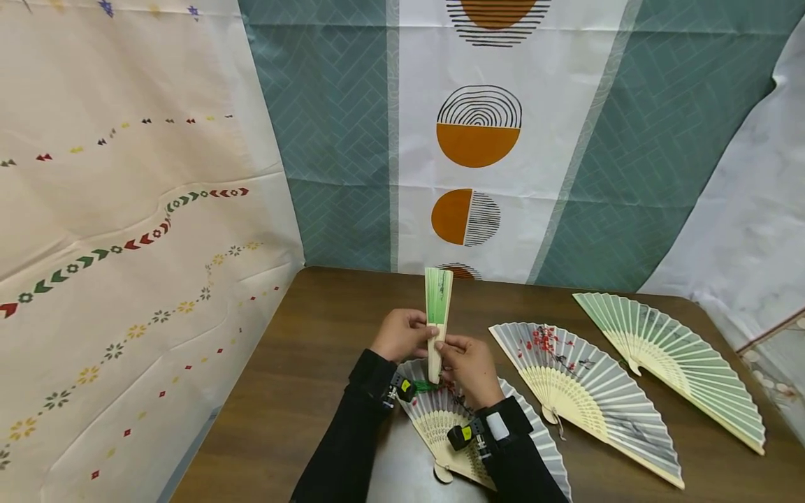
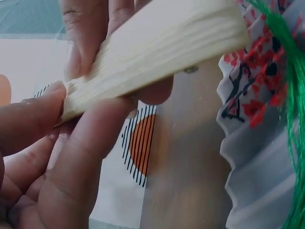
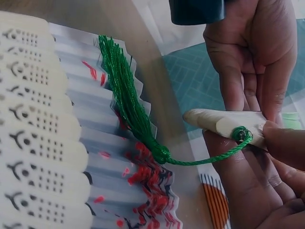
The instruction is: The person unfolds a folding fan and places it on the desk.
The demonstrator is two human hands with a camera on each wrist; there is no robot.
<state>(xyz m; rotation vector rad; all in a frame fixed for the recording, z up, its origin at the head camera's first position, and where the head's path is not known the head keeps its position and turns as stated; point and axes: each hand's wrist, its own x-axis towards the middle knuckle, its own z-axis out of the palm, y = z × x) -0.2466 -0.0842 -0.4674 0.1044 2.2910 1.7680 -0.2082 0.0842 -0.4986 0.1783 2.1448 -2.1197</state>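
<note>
Between both hands a folded hand fan (image 1: pixel 438 300) stands nearly upright, green at its leaf and pale wood at its ribs. My left hand (image 1: pixel 402 335) pinches it from the left, thumb across the ribs. From the right, lower down, my right hand (image 1: pixel 468 367) grips the ribs between thumb and fingers. A green tassel (image 3: pixel 126 93) hangs by a cord from the pivot end, as the right wrist view shows. Below the hands a spread white fan (image 1: pixel 440 433) with red blossoms lies on the table, partly hidden by the right forearm.
Another spread white fan with red blossoms (image 1: pixel 585 398) lies to the right on the brown wooden table (image 1: pixel 283 391). Beyond it rests a spread light green fan (image 1: pixel 673 349) near the right edge. Patterned cloths (image 1: pixel 339 140) hang behind and beside the table.
</note>
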